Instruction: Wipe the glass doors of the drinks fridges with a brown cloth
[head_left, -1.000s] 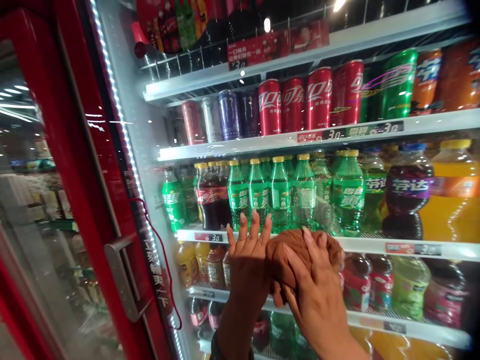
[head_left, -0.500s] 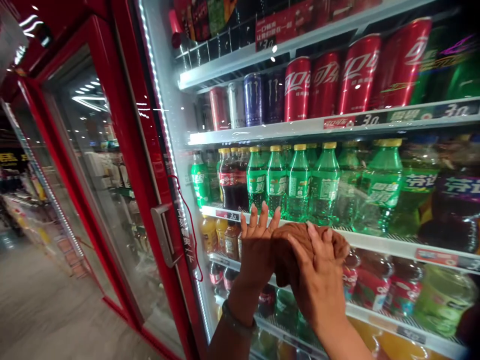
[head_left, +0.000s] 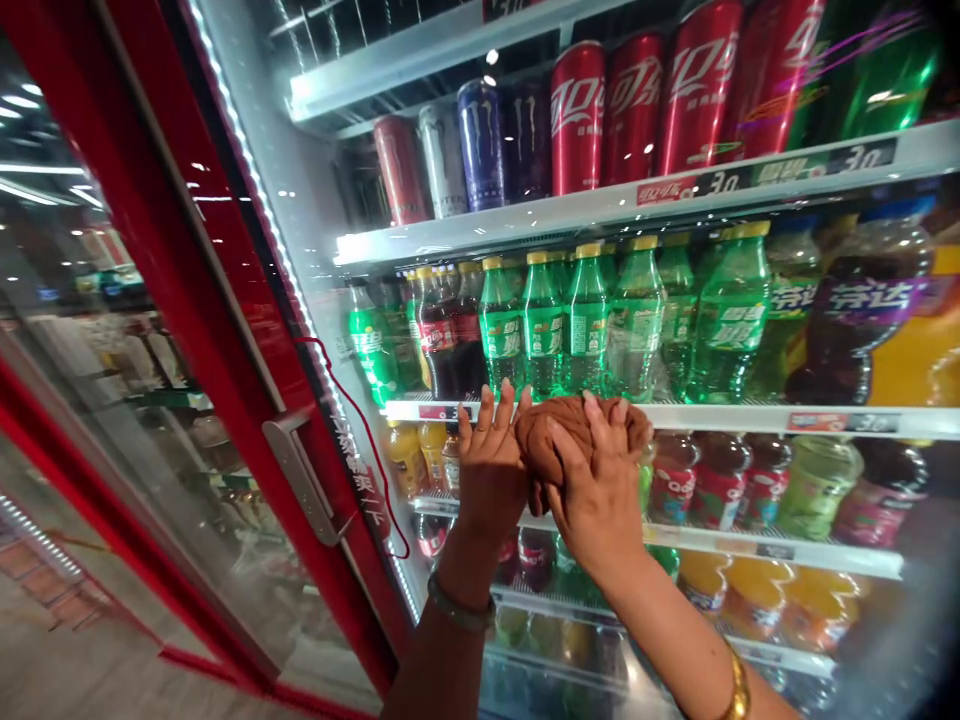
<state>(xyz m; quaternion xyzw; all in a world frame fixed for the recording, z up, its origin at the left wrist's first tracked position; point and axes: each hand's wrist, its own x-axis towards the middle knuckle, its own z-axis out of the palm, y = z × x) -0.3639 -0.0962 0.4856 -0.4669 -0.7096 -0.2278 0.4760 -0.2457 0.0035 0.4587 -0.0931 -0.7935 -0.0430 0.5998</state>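
One fridge (head_left: 307, 200) | cans (head_left: 577, 120), bottles (head_left: 587, 325) inside | right hand (head_left: 600, 505) holds brown cloth (head_left: 541, 440)

Above the metal door handle (head_left: 294, 478) glowed an LED strip (head_left: 251, 170), right of the handle ran white shelves (head_left: 487, 225), below-left lay grey floor (head_left: 90, 650).

Your right hand (head_left: 600, 490) lies over the cloth (head_left: 551, 435), with your left hand (head_left: 491, 475) just to its left. Behind and above your hands, a row of bottles (head_left: 589, 310) stands on a shelf (head_left: 720, 418); cans (head_left: 577, 120) stand on the shelf above. On the next shelf down, more bottles (head_left: 724, 485) stand to the right of your right hand. Left of your hands is the door handle (head_left: 296, 480), and a cord (head_left: 385, 480) hangs between it and the shelves.
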